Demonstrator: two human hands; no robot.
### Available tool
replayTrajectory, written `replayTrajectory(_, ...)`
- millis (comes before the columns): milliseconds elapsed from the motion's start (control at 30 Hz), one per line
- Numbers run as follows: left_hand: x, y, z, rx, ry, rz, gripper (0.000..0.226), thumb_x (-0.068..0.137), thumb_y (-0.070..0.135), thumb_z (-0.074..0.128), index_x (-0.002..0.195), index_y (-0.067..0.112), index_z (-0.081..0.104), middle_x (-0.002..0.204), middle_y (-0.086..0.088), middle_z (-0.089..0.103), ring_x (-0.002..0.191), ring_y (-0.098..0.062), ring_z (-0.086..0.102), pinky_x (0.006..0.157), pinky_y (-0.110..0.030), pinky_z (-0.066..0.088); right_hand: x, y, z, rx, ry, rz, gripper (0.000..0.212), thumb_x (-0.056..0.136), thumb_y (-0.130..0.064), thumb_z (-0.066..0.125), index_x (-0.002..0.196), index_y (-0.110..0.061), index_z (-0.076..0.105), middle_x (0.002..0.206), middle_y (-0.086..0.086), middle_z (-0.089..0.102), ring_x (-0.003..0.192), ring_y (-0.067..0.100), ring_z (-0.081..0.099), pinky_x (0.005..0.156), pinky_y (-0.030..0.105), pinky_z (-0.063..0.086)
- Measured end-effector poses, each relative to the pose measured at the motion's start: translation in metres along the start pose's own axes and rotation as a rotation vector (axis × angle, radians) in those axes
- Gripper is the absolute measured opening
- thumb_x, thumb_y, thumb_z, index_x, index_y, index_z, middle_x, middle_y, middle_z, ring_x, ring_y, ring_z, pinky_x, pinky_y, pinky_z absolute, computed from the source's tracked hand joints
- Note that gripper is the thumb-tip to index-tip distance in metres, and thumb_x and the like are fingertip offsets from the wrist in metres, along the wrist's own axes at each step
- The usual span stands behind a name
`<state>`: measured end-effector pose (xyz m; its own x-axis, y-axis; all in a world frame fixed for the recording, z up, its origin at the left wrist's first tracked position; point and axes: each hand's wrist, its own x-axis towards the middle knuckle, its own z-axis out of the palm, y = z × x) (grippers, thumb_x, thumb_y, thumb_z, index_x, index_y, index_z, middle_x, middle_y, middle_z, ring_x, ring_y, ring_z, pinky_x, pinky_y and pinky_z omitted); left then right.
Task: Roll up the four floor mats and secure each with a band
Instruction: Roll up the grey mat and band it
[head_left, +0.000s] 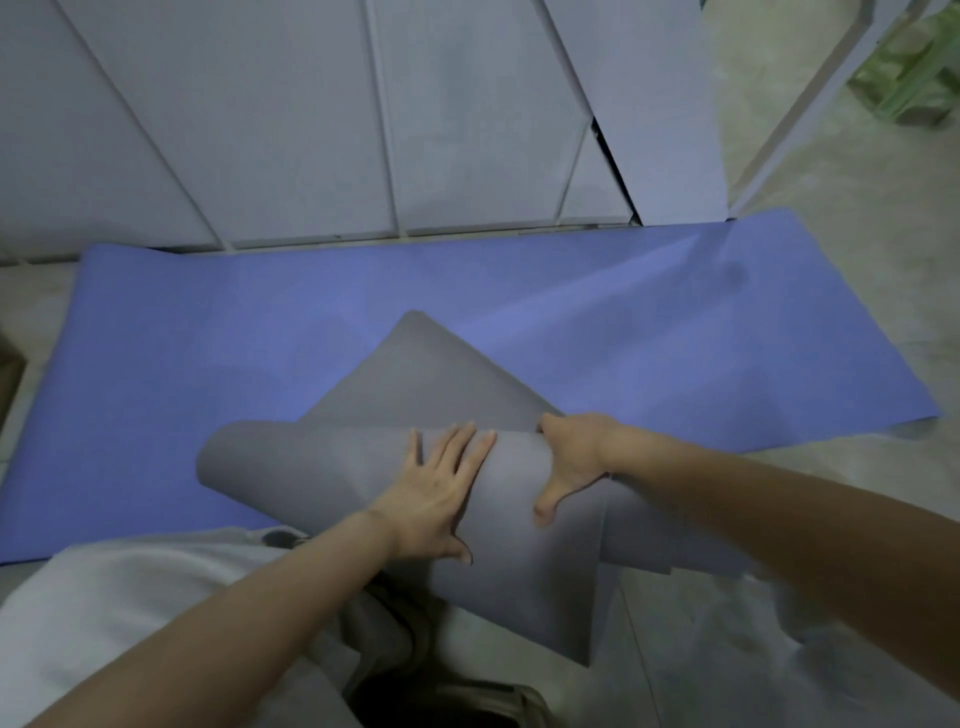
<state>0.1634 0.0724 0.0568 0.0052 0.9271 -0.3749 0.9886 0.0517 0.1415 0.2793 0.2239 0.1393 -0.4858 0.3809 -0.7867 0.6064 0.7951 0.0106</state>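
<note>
1. Landmark: blue mat (571, 312), spread flat on the floor (857, 218), long side across the view.
2. Gray mat (311, 467) lies on the near half of the blue mat. It is partly rolled and skewed: one loose corner points toward the blue mat's far edge, and another flap hangs past its near edge toward the knees.
3. Left hand (436, 493): flat, fingers straight and spread, pressing on top of the gray roll above the blue mat's near edge.
4. Right hand (576, 457): just beside the left, fingers hooked over the roll's far side and thumb on the near side, gripping the gray mat.
5. Step in hand, as judged: tightening the roll. The roll looks loose and crooked, so square the edges first, keep both hands spread wider along it, then press down and roll evenly so the ends do not cone out.
6. Risk: the soft sheet may spring open if pressure is let off before a band goes on.
7. Count: hands, two. Mats clearly seen, two of four (one blue, one gray). Bands, none visible.
8. Pale panels (467, 130) beyond the blue mat's far edge: several; cannot tell whether they are mats.
</note>
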Motion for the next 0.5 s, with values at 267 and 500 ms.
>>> replayTrajectory(267,0.014,0.000,-0.013,-0.093,0.018,0.178,0.118,0.066,0.060,0.072,0.151,0.019,0.001,0.147,-0.005,0.025,0.136,-0.022,0.026,0.111,-0.049,0.017,-0.013,0.014,0.008,0.276,-0.179,0.035,0.085,0.064,-0.055,0.078,0.130,-0.012,0.047,0.122,0.002,0.056,0.109,0.023,0.056,0.092,0.033,0.049)
replayTrajectory(500,0.028,-0.005,-0.023,-0.152,-0.101,0.228,0.102,0.065,0.053,0.078,0.145,0.022,0.022,0.141,0.000,0.038,0.126,-0.021,0.037,0.099,-0.038,0.034,-0.031,0.012,0.020,0.143,-0.019,-0.039,0.098,0.070,-0.061,0.070,0.143,-0.015,0.024,0.139,0.004,0.043,0.123,0.026,0.047,0.098,0.034,0.040)
